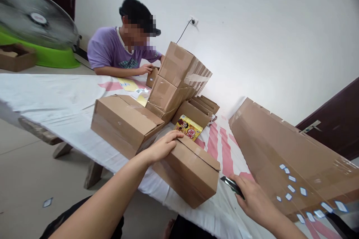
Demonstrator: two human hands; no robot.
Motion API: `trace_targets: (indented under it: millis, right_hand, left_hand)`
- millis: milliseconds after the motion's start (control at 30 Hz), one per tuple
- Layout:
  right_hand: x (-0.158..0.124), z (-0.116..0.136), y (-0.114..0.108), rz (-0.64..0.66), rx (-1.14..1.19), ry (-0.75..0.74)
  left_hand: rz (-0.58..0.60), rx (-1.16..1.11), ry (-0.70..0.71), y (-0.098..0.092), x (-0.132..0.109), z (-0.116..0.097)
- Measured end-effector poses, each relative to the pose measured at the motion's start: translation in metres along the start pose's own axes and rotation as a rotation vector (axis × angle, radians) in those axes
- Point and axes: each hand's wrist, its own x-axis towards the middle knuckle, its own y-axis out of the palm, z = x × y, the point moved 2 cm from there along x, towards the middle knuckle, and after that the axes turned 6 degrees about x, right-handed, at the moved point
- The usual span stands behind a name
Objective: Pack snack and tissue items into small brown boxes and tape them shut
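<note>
Left hand lies flat, open, pinning the small carton steady at the bench edge; right hand grips a dark tool alongside.

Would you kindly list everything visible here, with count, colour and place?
open box: one, brown, table's near edge
yellow packet: one, inside it
closed box: one, brown, left of it
stacked boxes: several, brown, mid-table
large carton: one, brown, taped, right
table: one, white and pink cover
fan: one, green base, far left
co-worker: one, purple shirt, far side
dark tool: one, in right hand
left hand: on open box's flap
right hand: grips dark tool
</note>
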Motion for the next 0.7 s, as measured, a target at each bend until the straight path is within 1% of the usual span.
trace_targets:
  millis: [100,200,267,333,400,433,500,567,600,667,700]
  right_hand:
    - [-0.011,-0.027,0.033,0.112,0.093,0.114]
    - [-0.018,-0.047,0.066,0.178,0.171,0.171]
    - [-0.019,-0.055,0.08,0.2,0.204,0.186]
    - [-0.017,-0.058,0.084,0.228,0.221,0.178]
    - [-0.008,-0.056,0.076,0.21,0.234,0.152]
    - [0.0,-0.053,0.068,0.17,0.247,0.133]
    - [0.019,-0.043,0.044,0.028,0.297,0.098]
    - [0.043,-0.028,0.019,-0.131,0.385,0.069]
    - [0.056,-0.019,0.009,-0.19,0.45,0.067]
    - [0.081,0.003,-0.006,-0.251,0.597,0.018]
    - [0.092,0.015,-0.01,-0.248,0.664,-0.019]
  left_hand:
    - [-0.006,0.041,0.01,0.0,0.0,-0.002]
    - [-0.016,0.064,0.013,0.0,0.0,-0.003]
    - [-0.018,0.075,0.019,0.0,0.0,-0.004]
    - [-0.017,0.081,0.022,0.0,0.0,-0.005]
    - [-0.014,0.08,0.019,0.0,0.0,-0.005]
    - [-0.012,0.077,0.017,0.0,-0.001,-0.005]
    - [-0.014,0.073,0.015,0.0,-0.001,-0.005]
    - [-0.02,0.072,0.016,0.0,0.0,-0.005]
    - [-0.022,0.072,0.018,0.0,0.0,-0.005]
    - [-0.021,0.077,0.018,0.0,0.0,-0.004]
    - [-0.02,0.081,0.018,0.001,0.001,-0.004]
